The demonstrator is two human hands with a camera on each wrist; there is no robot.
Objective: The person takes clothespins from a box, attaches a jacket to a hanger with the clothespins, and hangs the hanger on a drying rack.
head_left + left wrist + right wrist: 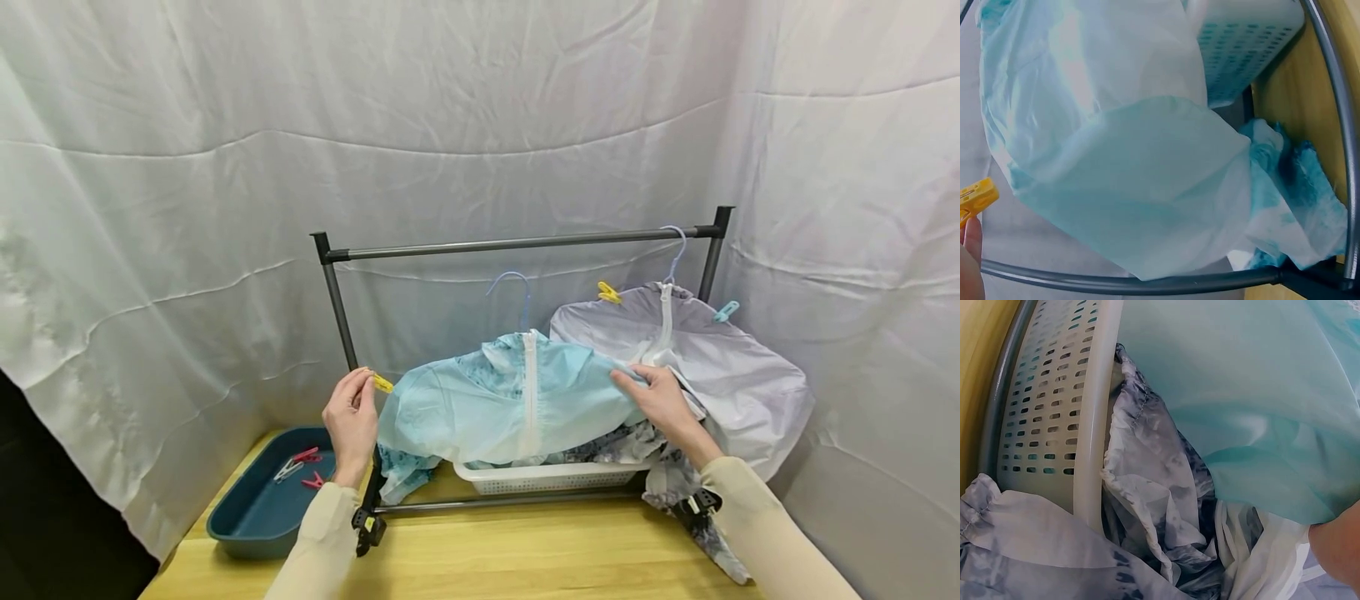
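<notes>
One yellow clothespin (pixel 382 383) (left hand (pixel 350 423) pinching) | long axis pointing right

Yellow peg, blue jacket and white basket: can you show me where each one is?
yellow peg (pixel 382 383), head view, on its free end beside the left hand's fingers
blue jacket (pixel 480 400), head view, on its left chest panel
white basket (pixel 547 477), head view, on its front wall

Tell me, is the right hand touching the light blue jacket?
Touching. The head view shows the right hand lying on the light blue jacket at its shoulder, fingers over the fabric.
</notes>
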